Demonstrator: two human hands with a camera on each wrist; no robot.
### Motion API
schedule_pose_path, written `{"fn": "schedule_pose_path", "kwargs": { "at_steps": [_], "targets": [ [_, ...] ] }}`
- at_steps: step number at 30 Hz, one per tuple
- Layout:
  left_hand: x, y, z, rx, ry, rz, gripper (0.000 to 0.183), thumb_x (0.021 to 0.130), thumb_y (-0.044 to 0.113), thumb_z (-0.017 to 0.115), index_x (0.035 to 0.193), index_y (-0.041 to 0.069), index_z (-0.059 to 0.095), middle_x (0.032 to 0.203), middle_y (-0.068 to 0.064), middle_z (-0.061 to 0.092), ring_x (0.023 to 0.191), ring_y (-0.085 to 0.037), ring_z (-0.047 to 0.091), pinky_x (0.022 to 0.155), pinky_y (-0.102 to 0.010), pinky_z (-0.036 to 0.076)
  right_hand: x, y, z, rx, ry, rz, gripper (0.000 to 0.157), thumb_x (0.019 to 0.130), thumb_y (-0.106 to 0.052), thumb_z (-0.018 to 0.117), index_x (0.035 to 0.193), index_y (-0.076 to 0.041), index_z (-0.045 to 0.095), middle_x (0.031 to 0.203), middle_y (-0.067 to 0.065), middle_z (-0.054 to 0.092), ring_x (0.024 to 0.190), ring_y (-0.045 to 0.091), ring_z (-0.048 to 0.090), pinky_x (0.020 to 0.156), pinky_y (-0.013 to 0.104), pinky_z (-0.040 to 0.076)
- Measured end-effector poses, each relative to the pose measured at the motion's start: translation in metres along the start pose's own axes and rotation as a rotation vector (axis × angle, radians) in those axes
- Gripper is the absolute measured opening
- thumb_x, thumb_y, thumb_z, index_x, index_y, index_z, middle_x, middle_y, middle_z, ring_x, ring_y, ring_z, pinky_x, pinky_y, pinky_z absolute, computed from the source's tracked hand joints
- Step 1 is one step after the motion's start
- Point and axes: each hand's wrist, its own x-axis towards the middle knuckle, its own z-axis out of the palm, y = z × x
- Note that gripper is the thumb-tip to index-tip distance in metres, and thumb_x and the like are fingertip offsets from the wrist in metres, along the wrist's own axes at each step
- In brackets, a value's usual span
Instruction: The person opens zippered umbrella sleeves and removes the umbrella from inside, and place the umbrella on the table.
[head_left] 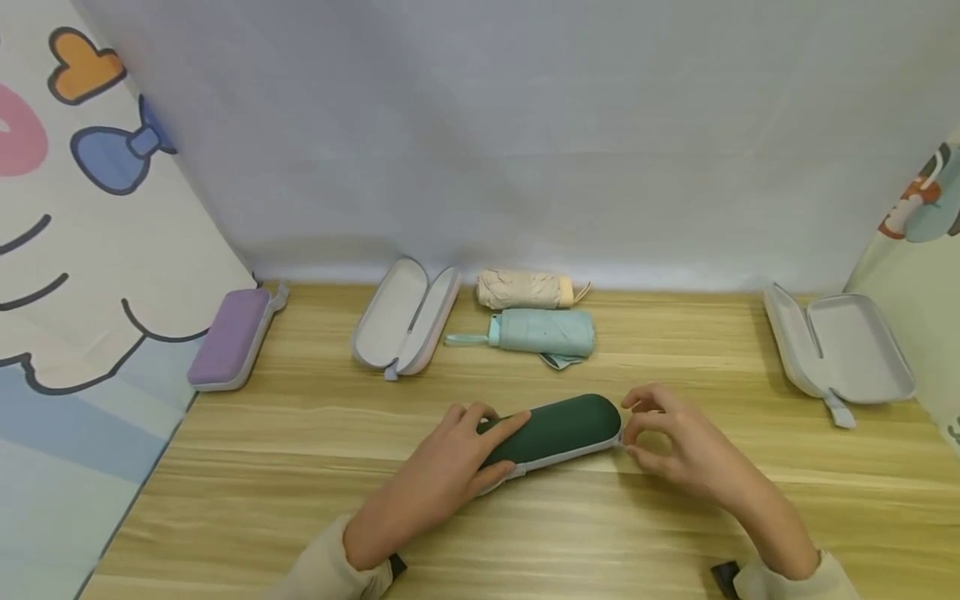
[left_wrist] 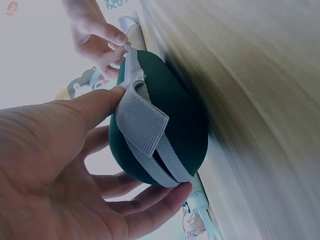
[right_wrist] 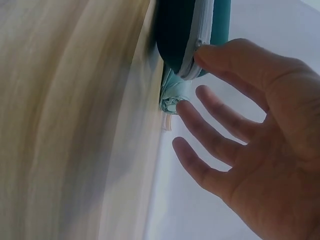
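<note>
A dark green zip case point(head_left: 564, 429) with a pale grey zipper band lies slanted on the wooden table between the hands. My left hand point(head_left: 442, 462) grips its left end, fingers over the top and thumb along the near side. In the left wrist view, a grey fabric tab point(left_wrist: 142, 122) hangs at that end, and the zipper shows a narrow gap below it. At the other end, my right hand point(head_left: 686, 446) pinches the small zipper pull point(left_wrist: 128, 46) between thumb and index finger. Its other fingers are spread in the right wrist view.
Behind the case lie a folded mint umbrella point(head_left: 546, 331) and a folded beige umbrella point(head_left: 519, 289). An opened pale case point(head_left: 390, 321) stands left of them, a closed purple case point(head_left: 231, 337) farther left. Another opened case point(head_left: 862, 350) sits at the far right, near the wall.
</note>
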Motion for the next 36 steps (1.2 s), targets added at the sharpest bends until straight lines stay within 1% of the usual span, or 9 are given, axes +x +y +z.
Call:
{"fn": "schedule_pose_path", "kwargs": {
  "at_steps": [5,10,15,22,26,30,36],
  "targets": [
    [0.004,0.001,0.001,0.005,-0.002,-0.013,0.06,0.104,0.044,0.062,0.16,0.03,0.044,0.138,-0.011,0.057,0.118,-0.028,0.055,0.097,-0.042,0.054,0.001,-0.005,0.0,0.018,-0.04,0.057,0.03,0.081,-0.001,0.086,0.083,-0.027,0.071,0.127,0.008,0.063,0.11,0.028,0.066,0.088,0.051,0.056],
    [0.007,0.002,0.001,0.004,-0.007,-0.019,0.06,0.105,0.045,0.061,0.161,0.031,0.043,0.139,-0.011,0.057,0.122,-0.029,0.055,0.098,-0.043,0.055,0.002,-0.01,-0.001,0.02,-0.048,0.09,0.025,0.082,-0.003,0.086,0.084,-0.024,0.073,0.129,0.012,0.062,0.115,0.033,0.064,0.09,0.054,0.056],
    [0.009,0.004,0.002,0.007,-0.005,-0.027,0.06,0.104,0.044,0.062,0.16,0.03,0.044,0.138,-0.012,0.057,0.122,-0.03,0.056,0.098,-0.043,0.055,0.003,-0.015,0.002,0.008,-0.038,0.1,0.025,0.081,-0.004,0.087,0.084,-0.024,0.074,0.131,0.014,0.06,0.119,0.037,0.062,0.091,0.056,0.056],
    [0.013,0.009,0.005,0.039,0.029,-0.032,0.061,0.103,0.043,0.065,0.159,0.028,0.046,0.133,-0.013,0.059,0.109,-0.028,0.057,0.09,-0.041,0.056,0.005,-0.019,0.008,-0.026,0.011,0.087,0.024,0.08,-0.004,0.088,0.081,-0.024,0.074,0.134,0.017,0.06,0.122,0.039,0.061,0.094,0.06,0.054],
    [0.016,0.012,0.007,0.046,0.027,-0.046,0.061,0.103,0.043,0.065,0.159,0.028,0.046,0.133,-0.013,0.06,0.105,-0.027,0.056,0.087,-0.04,0.056,0.005,-0.021,0.01,-0.04,0.019,0.104,0.021,0.079,-0.005,0.088,0.081,-0.022,0.076,0.136,0.016,0.059,0.123,0.039,0.059,0.095,0.059,0.053],
    [0.017,0.014,0.007,0.048,0.03,-0.055,0.061,0.103,0.043,0.065,0.159,0.028,0.047,0.133,-0.014,0.06,0.106,-0.027,0.057,0.088,-0.04,0.057,0.006,-0.022,0.01,-0.054,0.021,0.114,0.021,0.08,-0.005,0.088,0.081,-0.021,0.076,0.135,0.015,0.059,0.122,0.038,0.059,0.094,0.058,0.054],
    [0.018,0.016,0.008,0.071,0.042,-0.051,0.06,0.103,0.044,0.065,0.158,0.027,0.048,0.132,-0.013,0.06,0.103,-0.027,0.057,0.087,-0.039,0.056,0.006,-0.024,0.01,-0.077,0.03,0.108,0.021,0.078,-0.004,0.088,0.081,-0.021,0.077,0.127,0.012,0.06,0.116,0.033,0.058,0.092,0.052,0.054]
  ]
}}
